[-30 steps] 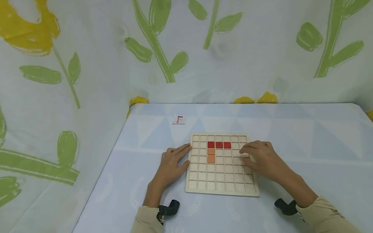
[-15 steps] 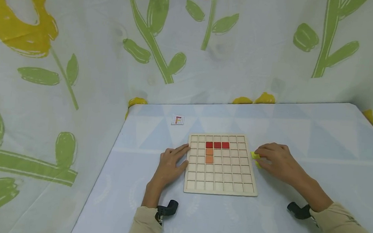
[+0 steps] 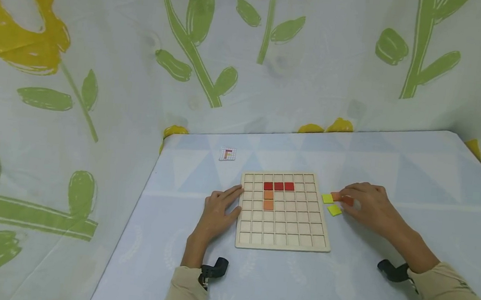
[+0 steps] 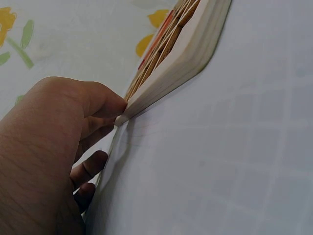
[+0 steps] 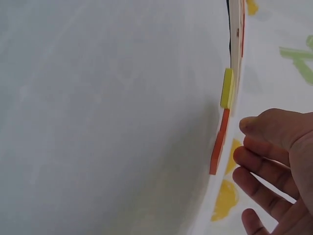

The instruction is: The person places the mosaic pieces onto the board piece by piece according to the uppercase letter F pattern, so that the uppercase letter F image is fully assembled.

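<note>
Two orange tiles are lying just to the left of the right hand, between it and the board, in a short row pointing toward the board; this hand is being the nearer one. Its fingers are hanging loosely bent and slightly spread, pinching nothing. Two yellow tiles are lying beside the orange ones. The left hand, fingers rather straight, is touching the board's left edge. The head view is hiding any gap under the right hand; its wrist view is showing one.
</note>
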Available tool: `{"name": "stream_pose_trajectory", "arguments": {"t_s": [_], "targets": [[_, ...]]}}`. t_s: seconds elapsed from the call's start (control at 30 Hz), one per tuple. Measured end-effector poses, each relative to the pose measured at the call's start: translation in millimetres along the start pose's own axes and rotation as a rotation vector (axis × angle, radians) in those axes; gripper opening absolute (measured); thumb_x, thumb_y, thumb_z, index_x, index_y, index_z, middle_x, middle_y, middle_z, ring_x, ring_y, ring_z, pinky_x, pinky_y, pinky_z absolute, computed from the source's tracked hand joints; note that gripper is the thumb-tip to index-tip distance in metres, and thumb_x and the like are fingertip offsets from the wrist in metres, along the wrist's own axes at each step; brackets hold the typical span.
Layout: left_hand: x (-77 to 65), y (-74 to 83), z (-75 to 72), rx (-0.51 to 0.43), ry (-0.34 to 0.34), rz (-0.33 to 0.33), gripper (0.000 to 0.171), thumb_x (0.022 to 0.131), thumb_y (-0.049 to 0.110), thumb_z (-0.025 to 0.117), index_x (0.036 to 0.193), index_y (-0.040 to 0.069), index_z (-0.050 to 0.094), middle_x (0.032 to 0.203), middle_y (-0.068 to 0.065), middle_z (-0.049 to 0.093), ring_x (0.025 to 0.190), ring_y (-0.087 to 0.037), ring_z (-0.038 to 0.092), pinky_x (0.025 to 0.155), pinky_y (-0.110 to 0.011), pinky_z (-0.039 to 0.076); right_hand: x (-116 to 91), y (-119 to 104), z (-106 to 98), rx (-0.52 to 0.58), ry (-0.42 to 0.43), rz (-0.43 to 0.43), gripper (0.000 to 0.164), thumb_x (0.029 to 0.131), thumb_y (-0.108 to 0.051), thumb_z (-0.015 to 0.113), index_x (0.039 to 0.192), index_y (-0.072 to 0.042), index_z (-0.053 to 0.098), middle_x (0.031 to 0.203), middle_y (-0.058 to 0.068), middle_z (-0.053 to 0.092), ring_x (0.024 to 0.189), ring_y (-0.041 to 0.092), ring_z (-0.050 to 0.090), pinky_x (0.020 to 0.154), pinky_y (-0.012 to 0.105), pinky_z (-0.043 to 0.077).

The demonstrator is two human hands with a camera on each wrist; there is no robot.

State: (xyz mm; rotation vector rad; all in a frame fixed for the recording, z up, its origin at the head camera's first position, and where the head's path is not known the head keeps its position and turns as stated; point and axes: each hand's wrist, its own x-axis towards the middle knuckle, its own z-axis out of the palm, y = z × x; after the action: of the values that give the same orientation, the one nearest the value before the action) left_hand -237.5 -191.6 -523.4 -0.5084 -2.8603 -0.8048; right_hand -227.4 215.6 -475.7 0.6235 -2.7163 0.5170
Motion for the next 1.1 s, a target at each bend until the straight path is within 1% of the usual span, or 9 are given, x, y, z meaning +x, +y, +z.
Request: {"name": "stream_pose_trajectory", "arguments": {"t_s": [0.1, 0.2, 0.3, 0.4, 0.6, 0.77, 0.9, 1.1], "targets": [[-0.6, -0.2, 0.3, -0.001, 0.005, 0.003, 0.052, 0.096, 0.029, 0.057, 0.147, 0.022, 0.053, 0.153, 0.011, 0.045, 0.116, -0.023, 0.048, 0.099, -0.048, 0.032, 0.3, 3.3, -1.7, -0.032, -0.030, 0.037, 0.026, 0.078, -0.010, 0.083, 0.102, -0.002, 0.075, 0.107, 0.017, 0.071, 0.105, 0.037, 0.061, 0.087, 0.062, 0.037], [-0.9, -0.1, 0.7, 0.000, 0.009, 0.004, 0.052, 0.095, 0.028, 0.058, 0.147, 0.022, 0.053, 0.153, 0.010, 0.045, 0.115, -0.023, 0.048, 0.099, -0.048, 0.032, 0.2, 6.6, -2.4, -0.043, -0.059, 0.067, 0.022, 0.080, -0.012, 0.082, 0.099, -0.004, 0.075, 0.104, 0.015, 0.072, 0.103, 0.037, 0.061, 0.087, 0.063, 0.036], [-1.0, -0.5, 1.1, 0.005, 0.011, -0.001, 0.053, 0.095, 0.029, 0.058, 0.147, 0.022, 0.053, 0.153, 0.010, 0.045, 0.115, -0.023, 0.048, 0.099, -0.048, 0.032, -0.5, 9.3, -2.4, -0.041, -0.086, 0.077, 0.018, 0.081, -0.011, 0.082, 0.097, -0.005, 0.076, 0.100, 0.012, 0.073, 0.101, 0.036, 0.062, 0.085, 0.063, 0.037], [-0.9, -1.2, 1.0, 0.007, 0.009, -0.005, 0.053, 0.095, 0.029, 0.058, 0.148, 0.022, 0.053, 0.154, 0.010, 0.045, 0.115, -0.023, 0.048, 0.099, -0.048, 0.032, -1.6, 11.6, -1.5, -0.042, -0.100, 0.087, 0.018, 0.080, -0.009, 0.082, 0.097, -0.005, 0.076, 0.100, 0.012, 0.073, 0.101, 0.035, 0.063, 0.085, 0.062, 0.037], [-0.7, -2.0, 0.6, 0.000, 0.010, -0.002, 0.053, 0.095, 0.028, 0.058, 0.147, 0.021, 0.053, 0.154, 0.009, 0.045, 0.113, -0.023, 0.048, 0.098, -0.048, 0.032, -2.5, 15.3, 1.0, -0.047, -0.094, 0.088, 0.020, 0.081, -0.011, 0.082, 0.098, -0.004, 0.076, 0.102, 0.014, 0.073, 0.103, 0.036, 0.063, 0.085, 0.062, 0.038], [-1.1, -1.9, 0.8, -0.004, -0.001, 0.000, 0.052, 0.096, 0.029, 0.058, 0.148, 0.022, 0.053, 0.154, 0.010, 0.044, 0.115, -0.023, 0.048, 0.099, -0.048, 0.032, -4.3, 16.4, 0.7, -0.047, -0.050, 0.064, 0.017, 0.078, -0.011, 0.084, 0.094, -0.007, 0.077, 0.098, 0.011, 0.073, 0.099, 0.034, 0.064, 0.083, 0.061, 0.038], [-1.5, -1.0, 0.6, -0.001, 0.003, 0.006, 0.052, 0.096, 0.029, 0.058, 0.147, 0.021, 0.053, 0.153, 0.009, 0.045, 0.114, -0.023, 0.049, 0.098, -0.048, 0.033, -4.7, 12.9, -0.1, -0.021, -0.023, 0.042, 0.016, 0.077, -0.010, 0.084, 0.092, -0.007, 0.077, 0.096, 0.011, 0.074, 0.097, 0.033, 0.064, 0.083, 0.061, 0.038], [-0.3, -0.2, -0.4, -0.007, 0.001, 0.008, 0.052, 0.096, 0.029, 0.058, 0.147, 0.021, 0.053, 0.154, 0.009, 0.045, 0.115, -0.023, 0.048, 0.099, -0.048, 0.032, -2.9, 4.5, -3.7, -0.014, -0.053, 0.069, 0.020, 0.078, -0.006, 0.083, 0.097, -0.006, 0.076, 0.103, 0.015, 0.072, 0.104, 0.037, 0.060, 0.091, 0.063, 0.034]]}}
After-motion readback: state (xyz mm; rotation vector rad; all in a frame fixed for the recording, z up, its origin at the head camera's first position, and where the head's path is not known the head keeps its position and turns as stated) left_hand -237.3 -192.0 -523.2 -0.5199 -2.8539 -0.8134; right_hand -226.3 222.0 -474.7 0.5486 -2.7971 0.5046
